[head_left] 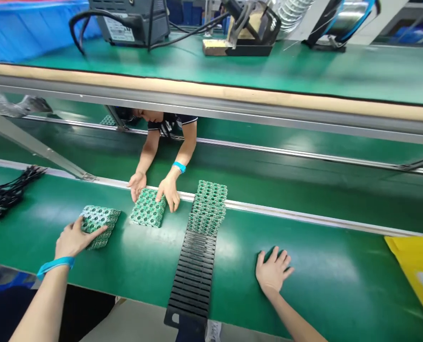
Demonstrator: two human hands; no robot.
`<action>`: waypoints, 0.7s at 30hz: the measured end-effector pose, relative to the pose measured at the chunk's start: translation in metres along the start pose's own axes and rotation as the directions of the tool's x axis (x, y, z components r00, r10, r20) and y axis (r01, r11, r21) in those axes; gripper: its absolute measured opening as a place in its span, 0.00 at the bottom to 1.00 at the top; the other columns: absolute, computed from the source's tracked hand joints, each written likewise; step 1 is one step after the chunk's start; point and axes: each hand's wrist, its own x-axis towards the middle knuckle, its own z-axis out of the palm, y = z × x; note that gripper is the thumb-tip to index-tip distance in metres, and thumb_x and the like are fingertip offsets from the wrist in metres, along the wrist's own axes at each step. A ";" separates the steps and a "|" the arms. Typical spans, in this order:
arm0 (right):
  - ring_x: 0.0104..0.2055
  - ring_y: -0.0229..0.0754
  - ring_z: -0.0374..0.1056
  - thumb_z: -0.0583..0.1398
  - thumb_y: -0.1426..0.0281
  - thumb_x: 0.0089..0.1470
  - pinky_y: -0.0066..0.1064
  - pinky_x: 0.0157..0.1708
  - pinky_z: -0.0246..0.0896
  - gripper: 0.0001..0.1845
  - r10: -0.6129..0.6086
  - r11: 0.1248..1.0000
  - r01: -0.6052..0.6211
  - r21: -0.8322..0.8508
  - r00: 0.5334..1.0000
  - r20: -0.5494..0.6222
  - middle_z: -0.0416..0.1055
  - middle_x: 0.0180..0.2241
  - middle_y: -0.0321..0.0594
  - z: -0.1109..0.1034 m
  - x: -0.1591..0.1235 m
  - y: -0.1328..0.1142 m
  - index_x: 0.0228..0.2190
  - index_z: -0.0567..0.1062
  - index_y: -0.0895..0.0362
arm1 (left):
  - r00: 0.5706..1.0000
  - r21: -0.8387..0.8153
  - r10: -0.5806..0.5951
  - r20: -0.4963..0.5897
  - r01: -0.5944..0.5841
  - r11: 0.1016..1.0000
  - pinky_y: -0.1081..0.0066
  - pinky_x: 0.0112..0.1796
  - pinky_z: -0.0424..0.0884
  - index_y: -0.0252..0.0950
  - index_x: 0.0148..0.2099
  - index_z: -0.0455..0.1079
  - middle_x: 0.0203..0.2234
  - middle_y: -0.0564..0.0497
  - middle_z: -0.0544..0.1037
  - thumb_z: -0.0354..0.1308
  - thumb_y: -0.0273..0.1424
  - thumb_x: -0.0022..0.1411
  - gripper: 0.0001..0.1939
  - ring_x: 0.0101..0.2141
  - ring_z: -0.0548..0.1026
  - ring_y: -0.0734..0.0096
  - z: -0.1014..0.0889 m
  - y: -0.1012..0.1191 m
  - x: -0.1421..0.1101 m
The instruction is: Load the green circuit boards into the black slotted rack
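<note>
1. Left hand: located at the lower left of the frame, wearing a blue wristband. Thumb and index finger are spread apart and touch the left board stack. Whether the hand grips the stack or only rests against it, one cannot tell.
2. Right hand: located right of center in the lower half. It holds nothing. The fingers are spread wide, palm down over the green surface.
3. Left board stack: green perforated boards, located left of center, with layered edges visible on its near side.
4. Middle board stack: on the surface, near the left stack and apart from it. A co-worker leans in beneath the upper shelf; one of this person's hands touches the stack's upper right corner, the other is at its upper left.
5. Slotted black rack: runs from the center to the lower edge of the surface. The right board stack lies over its far end; the near slots are exposed.
6. Surroundings: black cables at the left edge; yellow bag at the right edge. The upper shelf carries a blue bin, a dark equipment box, a soldering iron stand and a wire spool.
</note>
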 end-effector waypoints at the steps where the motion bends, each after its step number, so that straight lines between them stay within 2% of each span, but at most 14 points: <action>1: 0.67 0.73 0.47 0.38 0.55 0.62 0.70 0.63 0.41 0.47 0.000 1.000 0.000 -0.004 1.000 0.005 0.53 0.63 0.74 0.000 0.000 0.000 0.61 0.67 0.83 | 1.000 0.005 -0.002 0.019 0.002 1.000 0.36 0.60 0.66 0.39 0.64 0.67 0.58 0.37 0.74 0.59 0.76 0.08 0.79 0.60 0.70 0.26 -0.004 0.003 -0.003; 3: 0.67 0.72 0.46 0.40 0.58 0.63 0.69 0.64 0.41 0.44 0.000 1.000 0.000 -0.017 1.000 0.017 0.53 0.64 0.73 0.001 -0.001 0.001 0.62 0.67 0.82 | 0.997 0.033 -0.010 0.072 0.007 0.999 0.37 0.62 0.64 0.36 0.69 0.62 0.63 0.33 0.69 0.56 0.78 0.11 0.84 0.63 0.66 0.26 -0.014 0.012 -0.012; 6: 0.68 0.70 0.46 0.41 0.59 0.63 0.68 0.64 0.41 0.43 0.006 0.999 -0.005 -0.034 1.000 0.021 0.53 0.64 0.73 0.001 0.000 0.001 0.62 0.67 0.81 | 0.998 -0.019 -0.043 0.044 0.044 0.999 0.36 0.63 0.62 0.32 0.74 0.56 0.66 0.30 0.64 0.56 0.78 0.12 0.88 0.66 0.61 0.25 -0.029 0.024 -0.027; 9: 0.68 0.70 0.45 0.41 0.59 0.63 0.68 0.64 0.41 0.43 0.006 0.999 -0.006 -0.032 1.000 0.016 0.53 0.64 0.73 0.001 -0.001 0.001 0.62 0.67 0.82 | 0.993 -0.156 -0.048 -0.109 0.030 0.987 0.35 0.65 0.59 0.29 0.74 0.53 0.67 0.31 0.63 0.59 0.75 0.17 0.86 0.67 0.59 0.26 -0.034 0.035 -0.049; 11: 0.68 0.70 0.45 0.41 0.59 0.63 0.67 0.64 0.41 0.43 0.004 1.000 -0.004 -0.027 1.000 0.019 0.53 0.64 0.73 0.000 -0.001 0.000 0.62 0.67 0.82 | 0.974 -0.309 -0.022 -0.226 -0.050 0.950 0.36 0.65 0.60 0.27 0.75 0.49 0.67 0.30 0.62 0.63 0.72 0.21 0.85 0.65 0.62 0.28 -0.026 0.044 -0.079; 13: 0.68 0.70 0.44 0.42 0.59 0.64 0.67 0.65 0.41 0.42 0.005 1.000 -0.004 -0.025 1.000 0.030 0.52 0.64 0.73 0.000 -0.001 0.000 0.62 0.66 0.82 | 0.961 -0.487 0.023 -0.277 -0.161 0.858 0.38 0.63 0.63 0.26 0.76 0.44 0.66 0.27 0.61 0.68 0.68 0.24 0.85 0.61 0.66 0.31 -0.006 0.059 -0.123; 15: 0.69 0.70 0.43 0.43 0.60 0.65 0.67 0.65 0.41 0.40 0.011 1.000 -0.010 -0.026 0.999 0.045 0.51 0.65 0.72 0.000 0.000 0.000 0.63 0.66 0.81 | 0.958 -0.636 0.091 -0.272 -0.250 0.730 0.42 0.65 0.62 0.26 0.77 0.37 0.67 0.26 0.57 0.72 0.62 0.28 0.84 0.63 0.64 0.35 0.023 0.083 -0.178; 16: 0.69 0.69 0.43 0.44 0.61 0.65 0.67 0.65 0.40 0.40 0.014 1.000 -0.013 -0.027 0.998 0.053 0.51 0.65 0.72 0.000 0.000 0.000 0.64 0.65 0.80 | 0.957 -0.678 0.150 -0.248 -0.282 0.679 0.45 0.66 0.60 0.28 0.77 0.33 0.67 0.27 0.56 0.74 0.59 0.33 0.82 0.65 0.62 0.38 0.040 0.097 -0.206; 19: 0.69 0.69 0.43 0.45 0.61 0.65 0.66 0.66 0.39 0.39 0.026 0.999 -0.024 -0.024 0.997 0.069 0.50 0.66 0.72 0.000 0.000 0.000 0.64 0.65 0.80 | 0.957 -0.730 0.220 -0.191 -0.288 0.620 0.46 0.69 0.52 0.31 0.77 0.26 0.69 0.27 0.52 0.74 0.55 0.43 0.78 0.68 0.57 0.41 0.092 0.142 -0.280; 21: 0.69 0.70 0.43 0.45 0.61 0.65 0.66 0.66 0.38 0.39 0.026 1.000 -0.024 -0.019 0.997 0.071 0.50 0.66 0.72 0.000 0.000 0.000 0.64 0.64 0.80 | 0.955 -0.722 0.255 -0.149 -0.282 0.632 0.43 0.69 0.50 0.31 0.77 0.26 0.70 0.26 0.50 0.73 0.55 0.46 0.76 0.69 0.55 0.39 0.122 0.165 -0.309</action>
